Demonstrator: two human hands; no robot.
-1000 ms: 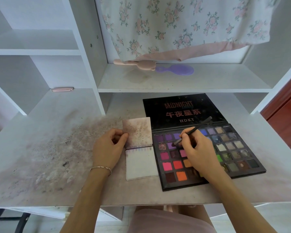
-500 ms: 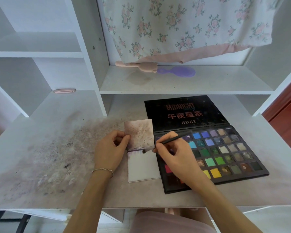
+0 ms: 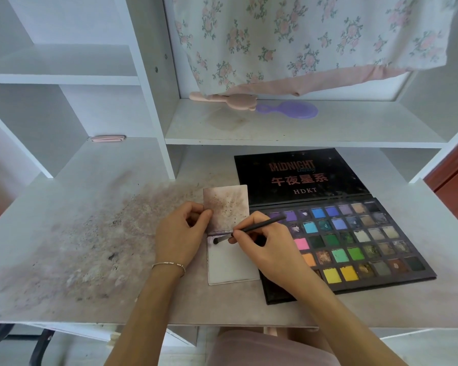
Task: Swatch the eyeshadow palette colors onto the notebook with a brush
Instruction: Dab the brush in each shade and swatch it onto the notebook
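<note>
The right hand pinches the brush near its ferrule, bristle tip resting on the upper left corner of the notebook page, just beyond the fingertips; the open palette lies just beside and partly under that hand. The left hand grips the stained, raised cover at its left edge. Recommended: short, light strokes across the page, cover held firmly, swatches spaced apart.

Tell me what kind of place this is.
Probably a bedroom vanity desk at home: white shelves, a floral cloth hanging above, a mirror and an open palette on the powder-stained desk.
</note>
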